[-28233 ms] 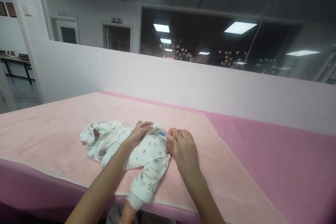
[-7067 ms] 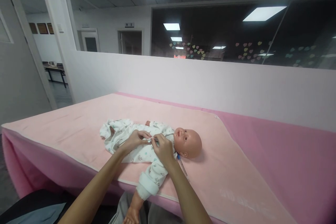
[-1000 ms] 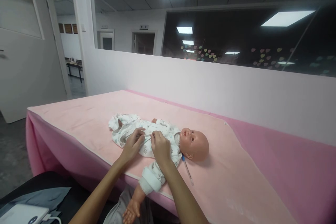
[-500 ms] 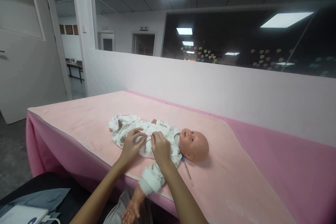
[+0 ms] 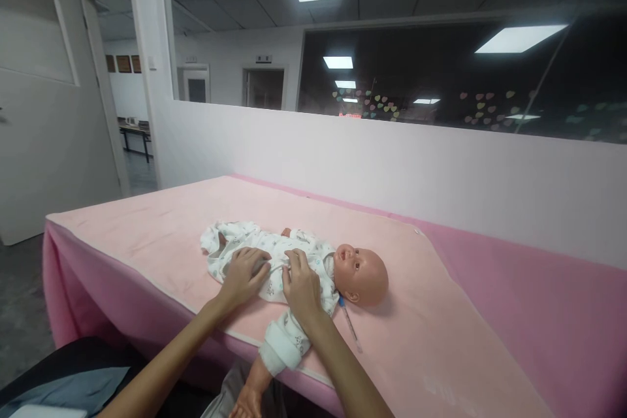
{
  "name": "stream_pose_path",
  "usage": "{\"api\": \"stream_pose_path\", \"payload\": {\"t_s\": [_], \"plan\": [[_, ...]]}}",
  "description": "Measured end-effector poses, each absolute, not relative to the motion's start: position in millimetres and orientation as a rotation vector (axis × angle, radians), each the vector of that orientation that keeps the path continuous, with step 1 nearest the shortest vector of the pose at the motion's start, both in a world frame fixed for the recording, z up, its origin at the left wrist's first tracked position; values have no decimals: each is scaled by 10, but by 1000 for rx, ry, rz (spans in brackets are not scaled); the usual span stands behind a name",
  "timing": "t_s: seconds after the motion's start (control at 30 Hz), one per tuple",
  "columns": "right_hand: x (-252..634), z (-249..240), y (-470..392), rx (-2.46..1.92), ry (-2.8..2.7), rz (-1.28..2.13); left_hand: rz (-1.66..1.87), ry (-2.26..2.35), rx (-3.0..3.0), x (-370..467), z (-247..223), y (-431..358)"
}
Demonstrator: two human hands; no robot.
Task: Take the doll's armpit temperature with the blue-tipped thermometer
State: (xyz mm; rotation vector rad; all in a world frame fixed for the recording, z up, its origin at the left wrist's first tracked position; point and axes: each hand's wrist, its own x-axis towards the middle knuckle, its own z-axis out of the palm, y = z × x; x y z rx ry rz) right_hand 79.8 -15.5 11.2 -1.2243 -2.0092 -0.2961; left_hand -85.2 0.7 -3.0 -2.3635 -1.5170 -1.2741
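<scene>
A baby doll lies on its back on the pink-covered table, its head to the right. It wears a white patterned garment. My left hand rests on the garment over the doll's lower body, fingers curved and thumb apart from them. Over the doll's chest is my right hand, its thumb and fingers parted, fingertips near the front of the garment. Thin white fabric, perhaps a tie, shows between my hands. The near sleeve has a thick folded cuff, and the doll's arm hangs past the table edge.
A thin clear stick with a blue end, like a thermometer, lies beside the doll's neck. The pink cover drapes over the table's near edge. Behind stand a white wall and a window. An open door is at the left.
My right thumb and fingers, pinched together before, have spread apart. My left hand has lowered onto the garment. The doll lies as before; the camera view has shifted slightly.
</scene>
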Motion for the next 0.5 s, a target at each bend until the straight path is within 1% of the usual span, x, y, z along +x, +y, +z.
{"api": "stream_pose_path", "payload": {"t_s": [0.2,0.37,0.5], "plan": [[1356,32,-672,-1268,-1900,-306,-1131,-1422,-2456,-1126,84,259],[1970,-211,-1094,-1553,-1659,-419,-951,-1315,-2446,-1082,64,317],[2085,-277,-1170,-1688,-1660,-434,-779,-1305,-2360,-971,-5,263]]}}
